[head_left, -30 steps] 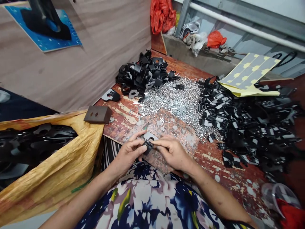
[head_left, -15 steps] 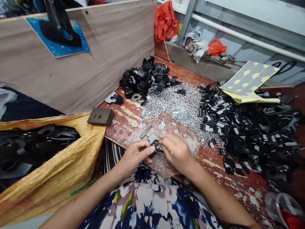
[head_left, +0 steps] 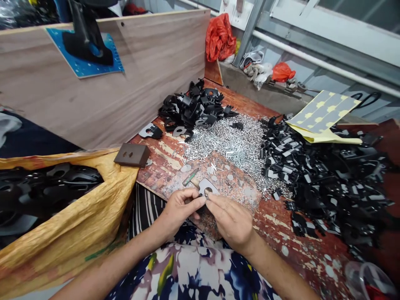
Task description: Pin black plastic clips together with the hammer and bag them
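Both hands meet low in the middle of my view, over the near edge of the bench (head_left: 300, 233). The left hand (head_left: 179, 208) has its grip closed narrow, thumb and fingers pinching the lower left of a small grey plate (head_left: 206, 186) with a round hole. The right hand (head_left: 233, 218) pinches the same plate from the right, with thumb and forefinger tips at the hole. I cannot tell whether those tips also hold something smaller. The plate sits tilted just above the fingertips of both hands, over a worn pad (head_left: 237, 183) on the bench.

A thin green rod (head_left: 190, 177) lies just left of the plate. Behind it spreads a heap of bright pins (head_left: 231, 141). A pile of black parts (head_left: 195, 108) sits at the back, and a larger black spread (head_left: 325, 175) fills the right side, with a yellow sheet (head_left: 325, 116) lying on its far edge. A brown block (head_left: 131, 155) rests at the bench's left corner, beside a yellow sack (head_left: 78, 221) holding dark pieces. A wood panel (head_left: 140, 75) closes off the left.
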A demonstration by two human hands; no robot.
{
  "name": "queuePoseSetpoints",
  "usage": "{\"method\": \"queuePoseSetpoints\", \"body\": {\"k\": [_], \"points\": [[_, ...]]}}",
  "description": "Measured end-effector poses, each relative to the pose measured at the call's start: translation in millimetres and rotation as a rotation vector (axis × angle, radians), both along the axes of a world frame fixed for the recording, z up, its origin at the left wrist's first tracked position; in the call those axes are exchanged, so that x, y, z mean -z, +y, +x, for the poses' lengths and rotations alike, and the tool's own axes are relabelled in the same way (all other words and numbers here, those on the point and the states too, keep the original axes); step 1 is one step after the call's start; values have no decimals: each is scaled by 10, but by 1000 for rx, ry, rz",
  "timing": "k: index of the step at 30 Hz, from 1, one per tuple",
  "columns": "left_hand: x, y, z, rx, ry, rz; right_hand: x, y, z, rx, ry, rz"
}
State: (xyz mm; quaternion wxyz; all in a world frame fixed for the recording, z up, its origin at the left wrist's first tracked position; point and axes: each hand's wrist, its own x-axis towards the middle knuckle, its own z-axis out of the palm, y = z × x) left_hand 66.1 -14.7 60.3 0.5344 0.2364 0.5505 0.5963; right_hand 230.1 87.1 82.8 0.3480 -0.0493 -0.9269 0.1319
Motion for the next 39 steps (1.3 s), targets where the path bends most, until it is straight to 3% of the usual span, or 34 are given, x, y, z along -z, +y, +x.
{"method": "queuePoseSetpoints", "body": {"k": [4,13,16,19,22,25,28,32,39], "points": [[4,-6,-22,-28,148,4,15,-28,-5,-22,46,-30],[7,-10,-55,-31,313,55,20,6,-152,59,62,-393],[18,-10,-58,-38,343,102,20,-31,-174,75,68,-352],[57,-8,-58,-89,380,141,49,-66,-160,-20,64,-273],[83,-14,-67,-98,389,144,87,64,-110,-27,25,-295],[86,-31,-81,-122,323,86,117,446,-80,183,-65,-299],[100,-47,-87,-124,169,15,134,856,-144,323,-334,-84],[137,-41,-81,-106,-21,-48,179,1046,-379,302,-696,120],[54,-53,-167,-235,-264,-14,222,1177,-548,301,-642,109]]}}
